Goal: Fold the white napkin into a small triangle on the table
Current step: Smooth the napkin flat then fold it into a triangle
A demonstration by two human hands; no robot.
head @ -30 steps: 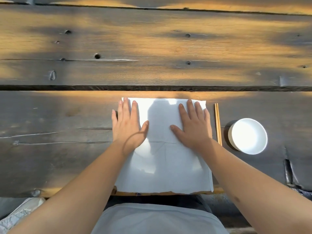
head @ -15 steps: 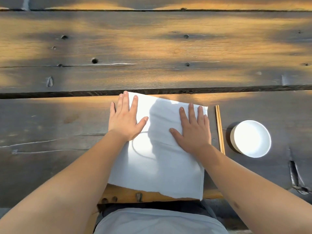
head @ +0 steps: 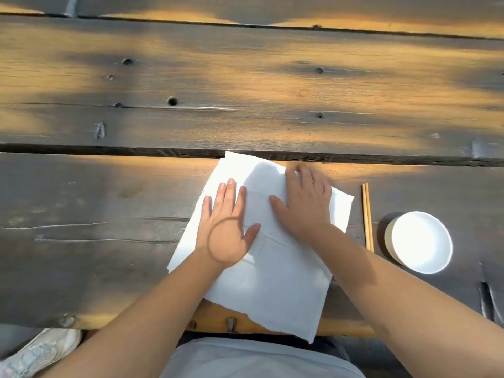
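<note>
The white napkin [head: 275, 279] lies flat and unfolded on the dark wooden table [head: 95, 241], turned clockwise so one corner points at the plank gap and another hangs past the near edge. My left hand [head: 227, 227] presses flat on its left part, fingers spread. My right hand [head: 304, 200] lies flat on its upper right part, fingers apart. Neither hand grips the cloth.
A pair of wooden chopsticks [head: 366, 216] lies right of the napkin, with a white round bowl [head: 420, 241] beyond it. A dark gap [head: 109, 150] runs between the planks just past the napkin. A shoe [head: 41, 350] shows below the table edge at lower left.
Both flat hands have rotated the napkin clockwise on the table. Its far-left corner moved up to the plank gap and its near-right corner now overhangs the edge.
</note>
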